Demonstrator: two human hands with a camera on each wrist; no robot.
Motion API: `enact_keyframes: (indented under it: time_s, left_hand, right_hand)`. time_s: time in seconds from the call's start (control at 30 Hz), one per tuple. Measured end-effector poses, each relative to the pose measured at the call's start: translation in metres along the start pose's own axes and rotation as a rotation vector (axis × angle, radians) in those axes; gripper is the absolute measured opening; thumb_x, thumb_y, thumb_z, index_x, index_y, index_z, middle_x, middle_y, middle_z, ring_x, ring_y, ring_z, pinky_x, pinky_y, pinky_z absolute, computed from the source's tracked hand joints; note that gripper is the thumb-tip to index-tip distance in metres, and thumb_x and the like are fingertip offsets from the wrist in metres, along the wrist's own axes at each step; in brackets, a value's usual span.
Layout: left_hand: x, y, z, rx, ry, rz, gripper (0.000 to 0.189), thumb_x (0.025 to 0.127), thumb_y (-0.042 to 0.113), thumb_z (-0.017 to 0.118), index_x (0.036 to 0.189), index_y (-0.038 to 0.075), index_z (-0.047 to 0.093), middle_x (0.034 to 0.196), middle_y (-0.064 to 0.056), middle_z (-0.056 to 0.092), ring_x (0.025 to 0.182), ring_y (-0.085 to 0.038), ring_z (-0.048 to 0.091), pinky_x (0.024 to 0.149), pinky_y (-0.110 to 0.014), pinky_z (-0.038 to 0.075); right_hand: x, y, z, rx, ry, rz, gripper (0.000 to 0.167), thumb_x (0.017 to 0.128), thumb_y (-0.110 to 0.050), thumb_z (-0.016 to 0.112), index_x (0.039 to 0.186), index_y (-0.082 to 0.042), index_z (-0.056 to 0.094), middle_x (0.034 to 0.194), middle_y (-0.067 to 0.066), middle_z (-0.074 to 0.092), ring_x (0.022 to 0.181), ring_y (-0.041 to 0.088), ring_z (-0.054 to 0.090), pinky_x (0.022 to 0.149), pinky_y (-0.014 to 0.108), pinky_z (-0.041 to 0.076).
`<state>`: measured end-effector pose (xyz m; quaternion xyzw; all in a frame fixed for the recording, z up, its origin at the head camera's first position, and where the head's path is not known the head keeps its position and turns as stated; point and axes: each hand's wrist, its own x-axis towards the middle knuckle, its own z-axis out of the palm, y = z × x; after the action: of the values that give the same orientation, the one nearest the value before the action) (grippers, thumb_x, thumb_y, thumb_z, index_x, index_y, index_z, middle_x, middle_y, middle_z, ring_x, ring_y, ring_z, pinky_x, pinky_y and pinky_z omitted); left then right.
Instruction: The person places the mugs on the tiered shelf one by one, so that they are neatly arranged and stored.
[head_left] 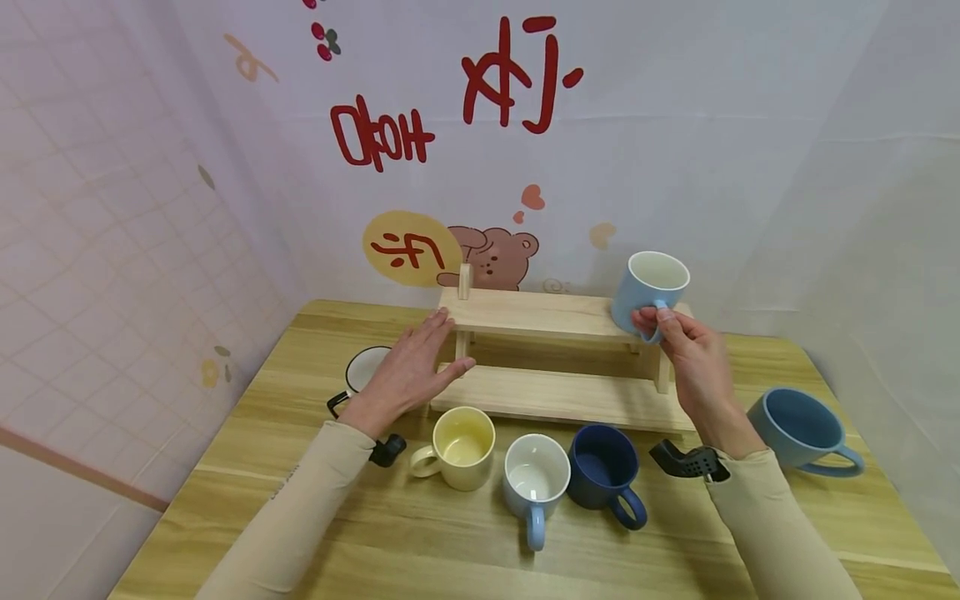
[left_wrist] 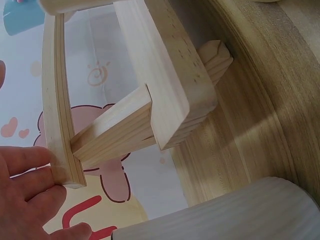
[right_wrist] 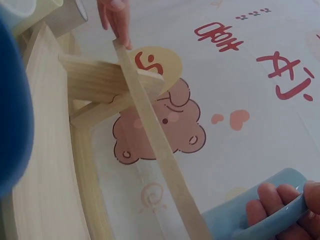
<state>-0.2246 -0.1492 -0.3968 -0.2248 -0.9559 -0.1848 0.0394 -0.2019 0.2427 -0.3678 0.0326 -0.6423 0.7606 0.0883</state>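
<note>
My right hand (head_left: 701,362) grips the handle of a light blue mug (head_left: 632,298) with a pale inside. The upright mug is at the right end of the upper board (head_left: 540,312) of a two-tier wooden rack (head_left: 555,393). In the right wrist view, fingers (right_wrist: 270,197) curl through the handle of the mug (right_wrist: 290,177). With extended fingers and the thumb spread, my left hand (head_left: 408,367) touches the upper board's left end. The left wrist view shows its fingertips (left_wrist: 47,192) against that board end (left_wrist: 67,172).
Before the rack stand a yellow mug (head_left: 471,473), a mug with a light blue handle (head_left: 517,493) and a dark blue mug (head_left: 592,490). A black-rimmed white mug (head_left: 363,367) is partly behind my left hand. Right of my right wrist is a large blue mug (head_left: 780,437).
</note>
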Motion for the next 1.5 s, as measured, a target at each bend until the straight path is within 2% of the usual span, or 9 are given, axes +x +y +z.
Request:
enact_keyframes:
  time_s: [0.17,0.33,0.6,0.7,0.77,0.9,1.0,1.17,1.5]
  left_hand:
    - [-0.001,0.0,-0.001,0.003,-0.002,-0.001,0.084,0.103,0.062,0.048,0.159,0.0,0.036,0.17,-0.014,0.023,0.157,-0.029,0.023,0.126,-0.055,0.019]
    - [-0.001,0.0,-0.001,-0.005,-0.013,-0.004,0.085,0.103,0.062,0.048,0.16,0.0,0.035,0.17,-0.013,0.022,0.157,-0.029,0.021,0.126,-0.053,0.018]
    - [0.001,0.001,0.002,-0.012,-0.009,-0.003,0.087,0.103,0.063,0.048,0.16,-0.001,0.033,0.17,-0.015,0.021,0.157,-0.03,0.021,0.127,-0.051,0.018]
    - [0.003,0.001,0.001,-0.016,-0.002,0.001,0.087,0.103,0.063,0.049,0.159,-0.001,0.035,0.17,-0.016,0.023,0.157,-0.03,0.021,0.127,-0.05,0.019]
    - [0.003,0.001,0.001,-0.024,0.003,0.003,0.086,0.103,0.062,0.05,0.158,-0.002,0.036,0.169,-0.017,0.024,0.157,-0.031,0.022,0.127,-0.05,0.019]
    - [0.003,0.001,0.002,-0.031,0.011,0.005,0.084,0.103,0.061,0.051,0.157,-0.002,0.038,0.169,-0.017,0.025,0.156,-0.031,0.023,0.126,-0.05,0.021]
    - [0.003,0.001,0.002,-0.034,0.012,0.008,0.084,0.103,0.061,0.051,0.157,-0.003,0.039,0.169,-0.017,0.025,0.156,-0.032,0.023,0.126,-0.051,0.021]
    - [0.002,0.002,0.001,-0.043,0.008,0.005,0.085,0.103,0.062,0.05,0.157,-0.002,0.039,0.169,-0.016,0.024,0.157,-0.031,0.022,0.126,-0.05,0.021]
    - [0.002,0.002,0.0,-0.046,0.009,0.009,0.085,0.102,0.062,0.052,0.157,-0.002,0.038,0.17,-0.016,0.025,0.157,-0.03,0.023,0.126,-0.049,0.02]
  right_hand:
    - [0.001,-0.001,-0.004,-0.025,-0.032,0.031,0.041,0.103,-0.027,0.065,0.123,0.008,0.068,0.111,0.002,0.076,0.111,0.015,0.069,0.115,0.028,0.04]
    - [0.001,-0.003,-0.011,-0.064,-0.05,0.05,0.035,0.102,-0.025,0.067,0.113,0.008,0.063,0.112,0.002,0.072,0.112,0.015,0.065,0.101,0.019,0.05]
    - [-0.02,-0.001,-0.031,-0.212,-0.056,0.009,0.041,0.105,-0.025,0.063,0.134,0.004,0.059,0.124,0.0,0.065,0.12,0.011,0.059,0.1,0.014,0.049]
    - [-0.033,0.002,-0.041,-0.34,-0.047,-0.032,0.042,0.107,-0.026,0.059,0.138,0.003,0.058,0.131,0.0,0.064,0.123,0.009,0.057,0.097,0.011,0.048]
    - [-0.043,0.005,-0.047,-0.469,-0.056,-0.051,0.045,0.109,-0.029,0.055,0.142,0.002,0.057,0.137,0.002,0.063,0.123,0.004,0.057,0.096,0.009,0.047]
    - [-0.065,0.008,-0.059,-0.723,-0.084,-0.008,0.047,0.111,-0.038,0.048,0.147,-0.01,0.058,0.145,0.01,0.061,0.12,-0.003,0.056,0.092,0.011,0.047]
    - [-0.08,0.012,-0.063,-0.8,-0.108,0.025,0.045,0.111,-0.04,0.046,0.147,-0.016,0.06,0.144,0.014,0.062,0.12,-0.008,0.053,0.089,0.01,0.044]
    - [-0.105,0.019,-0.063,-0.797,-0.176,0.047,0.041,0.113,-0.036,0.044,0.142,-0.014,0.064,0.139,0.014,0.065,0.12,-0.011,0.05,0.089,0.006,0.043]
    - [-0.13,0.033,-0.059,-0.766,-0.289,0.158,0.04,0.113,-0.035,0.042,0.137,-0.013,0.066,0.136,0.005,0.068,0.123,-0.002,0.056,0.093,0.016,0.049]
